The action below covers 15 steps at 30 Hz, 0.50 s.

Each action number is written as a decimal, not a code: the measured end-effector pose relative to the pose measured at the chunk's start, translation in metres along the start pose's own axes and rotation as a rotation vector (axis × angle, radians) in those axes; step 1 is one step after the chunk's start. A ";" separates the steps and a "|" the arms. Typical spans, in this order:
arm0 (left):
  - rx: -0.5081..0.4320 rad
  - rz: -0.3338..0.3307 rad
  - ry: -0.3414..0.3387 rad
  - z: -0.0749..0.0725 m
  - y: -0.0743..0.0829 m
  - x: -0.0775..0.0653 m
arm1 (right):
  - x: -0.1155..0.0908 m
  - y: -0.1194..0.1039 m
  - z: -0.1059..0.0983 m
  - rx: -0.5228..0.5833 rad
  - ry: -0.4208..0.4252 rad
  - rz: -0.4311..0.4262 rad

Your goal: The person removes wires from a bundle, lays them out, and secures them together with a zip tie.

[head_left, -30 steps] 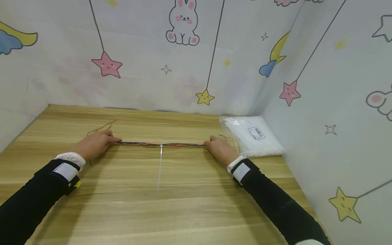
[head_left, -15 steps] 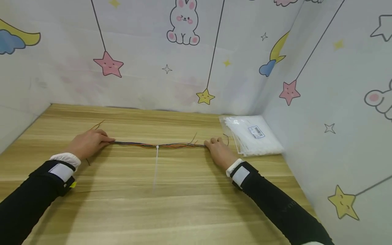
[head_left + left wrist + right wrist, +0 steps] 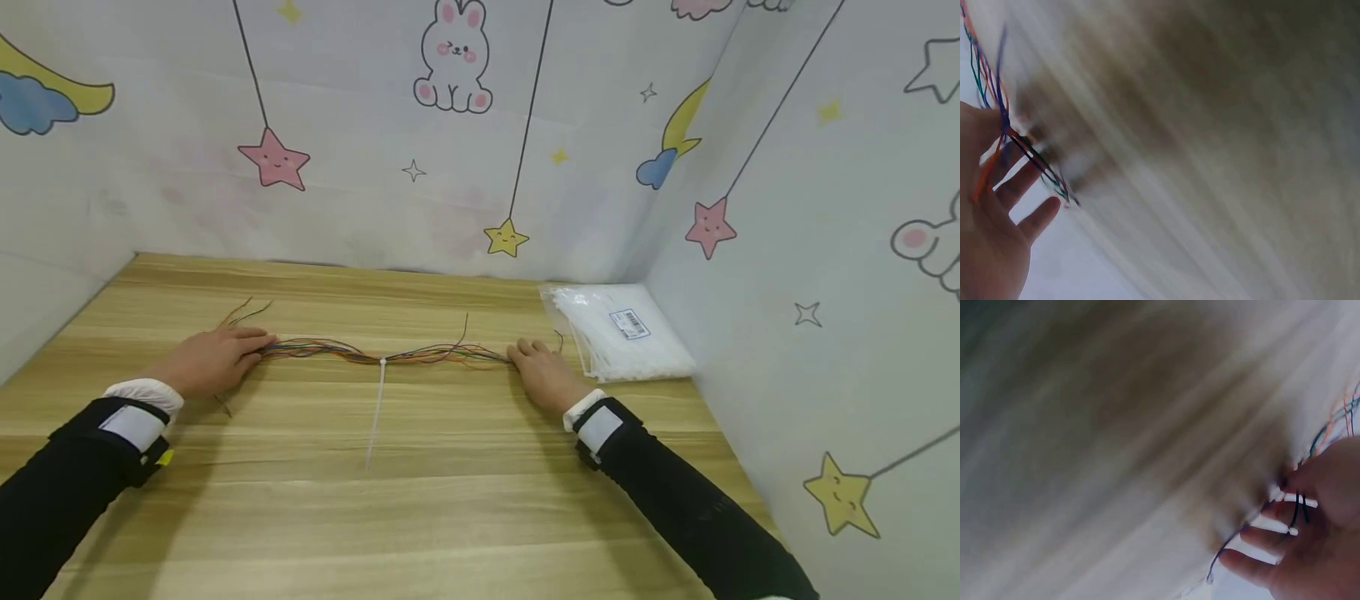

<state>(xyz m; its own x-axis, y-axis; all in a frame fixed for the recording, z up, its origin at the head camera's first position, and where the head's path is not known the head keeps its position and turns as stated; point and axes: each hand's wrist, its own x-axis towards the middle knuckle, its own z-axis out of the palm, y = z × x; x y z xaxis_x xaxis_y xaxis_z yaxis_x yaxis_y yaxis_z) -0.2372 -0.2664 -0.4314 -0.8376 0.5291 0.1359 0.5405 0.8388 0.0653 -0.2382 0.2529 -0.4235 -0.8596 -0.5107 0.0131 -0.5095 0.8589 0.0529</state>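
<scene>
A bundle of thin coloured wires [image 3: 442, 353] spans the wooden table between both hands, its strands bowed apart on each side of a white cable tie [image 3: 375, 412]. The tie gathers them mid-length, its long tail pointing toward me. My left hand [image 3: 212, 360] rests over the left part of the bundle, thumb and fingers loosely spread; loose wire ends [image 3: 1057, 181] cross its fingers in the left wrist view. At the other side my right hand [image 3: 550, 375] pinches the strands near their right ends, with its remaining fingers extended. A dark wire end [image 3: 1222, 550] runs along those fingers.
A clear plastic bag of white cable ties [image 3: 622, 333] with a barcode label lies at the table's back right, just beyond my right hand. Walls with a cartoon-printed covering [image 3: 360, 208] close off the back and the right side of the table [image 3: 480, 500].
The wire bundle has gone from taut and narrow to slack and fanned out. My left hand has shifted slightly left and its thumb and fingers have parted; the right hand has barely moved.
</scene>
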 end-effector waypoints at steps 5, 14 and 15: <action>-0.102 -0.055 -0.029 -0.012 -0.004 0.000 | 0.004 0.009 -0.002 0.030 -0.067 0.025; -0.002 -0.180 -0.045 -0.027 -0.013 0.008 | 0.009 0.021 -0.024 0.255 0.017 0.015; 0.013 -0.190 -0.053 -0.030 -0.015 0.010 | 0.011 0.023 -0.028 0.259 -0.001 0.032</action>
